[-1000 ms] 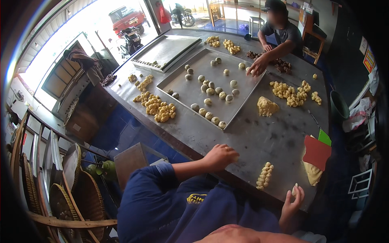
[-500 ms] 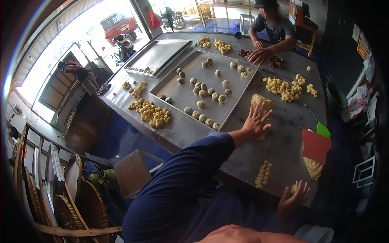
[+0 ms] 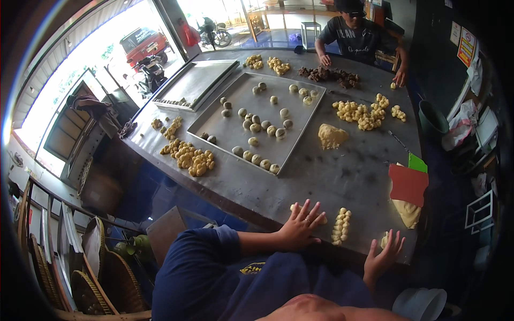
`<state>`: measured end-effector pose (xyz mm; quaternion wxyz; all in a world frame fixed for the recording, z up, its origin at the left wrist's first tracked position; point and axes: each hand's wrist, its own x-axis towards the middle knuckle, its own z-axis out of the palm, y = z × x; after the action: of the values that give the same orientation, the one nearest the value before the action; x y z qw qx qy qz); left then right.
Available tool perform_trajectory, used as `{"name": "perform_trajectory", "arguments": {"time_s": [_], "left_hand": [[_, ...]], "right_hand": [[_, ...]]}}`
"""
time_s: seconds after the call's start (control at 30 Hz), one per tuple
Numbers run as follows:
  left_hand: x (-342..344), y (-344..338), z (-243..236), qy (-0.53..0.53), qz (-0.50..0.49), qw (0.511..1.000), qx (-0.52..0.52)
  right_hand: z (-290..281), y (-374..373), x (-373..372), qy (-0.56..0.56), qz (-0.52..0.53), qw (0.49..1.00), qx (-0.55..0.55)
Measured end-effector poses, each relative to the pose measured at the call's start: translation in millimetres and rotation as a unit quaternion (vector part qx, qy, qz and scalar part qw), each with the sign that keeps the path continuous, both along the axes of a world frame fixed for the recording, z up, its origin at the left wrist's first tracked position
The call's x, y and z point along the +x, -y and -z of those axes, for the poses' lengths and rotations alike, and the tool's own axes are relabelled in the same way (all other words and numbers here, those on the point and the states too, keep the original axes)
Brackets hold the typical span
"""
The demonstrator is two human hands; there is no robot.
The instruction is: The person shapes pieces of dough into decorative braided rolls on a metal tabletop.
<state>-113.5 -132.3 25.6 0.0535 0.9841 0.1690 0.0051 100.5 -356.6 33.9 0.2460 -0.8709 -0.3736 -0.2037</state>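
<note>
My left hand (image 3: 301,226) lies palm down near the table's front edge, fingers spread. Beneath it is a strip of pale dough (image 3: 323,218), mostly hidden, its ends peeking out. Just right of that hand stands a short double row of small dough balls (image 3: 341,227). At the near right corner my right hand (image 3: 382,258) is open, fingers apart, beside a small dough piece (image 3: 384,239) partly hidden by the fingers. Farther off, a large dough lump (image 3: 332,137) rests on the metal table. Another dough mass (image 3: 407,213) lies partly under a red sheet-like scraper (image 3: 408,185).
A tray (image 3: 225,140) of round filled balls occupies the middle; another tray (image 3: 206,77) stands behind it. Dough piles (image 3: 187,157) (image 3: 365,113) flank it. A green-bladed tool (image 3: 416,163) lies right. Across the table, a person (image 3: 356,40) works near brown filling (image 3: 329,76).
My left hand has come back from the large dough lump to the front edge, and a dough strip now lies under it. The person opposite has reached toward a small dough piece.
</note>
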Motion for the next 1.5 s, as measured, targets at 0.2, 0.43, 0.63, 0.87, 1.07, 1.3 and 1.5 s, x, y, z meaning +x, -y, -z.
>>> {"name": "perform_trajectory", "arguments": {"time_s": [0.2, 0.43, 0.63, 0.87, 1.07, 1.3, 1.5], "left_hand": [[87, -78, -15, 0.035, -0.061, 0.997, 0.016], [156, -139, 14, 0.222, -0.112, 0.969, 0.009], [90, -58, 17, 0.114, 0.028, 0.992, 0.045], [11, -36, -55, 0.106, 0.021, 0.958, -0.264], [6, -14, -70, 0.219, 0.027, 0.833, -0.507], [6, -16, -61, 0.230, 0.018, 0.801, -0.552], [21, -21, -49, 0.315, 0.005, 0.873, -0.372]], "right_hand": [[7, 4, 4, 0.009, -0.002, 1.000, -0.007], [11, 4, 7, 0.011, 0.021, 1.000, -0.018], [9, 2, 7, 0.025, 0.005, 1.000, -0.001], [-24, -22, -27, -0.138, -0.133, 0.976, 0.105], [-56, -79, -76, -0.202, -0.320, 0.917, 0.129], [-44, -96, -77, -0.157, -0.346, 0.915, 0.133], [-32, -85, -65, -0.706, -0.293, 0.590, 0.261]]}}
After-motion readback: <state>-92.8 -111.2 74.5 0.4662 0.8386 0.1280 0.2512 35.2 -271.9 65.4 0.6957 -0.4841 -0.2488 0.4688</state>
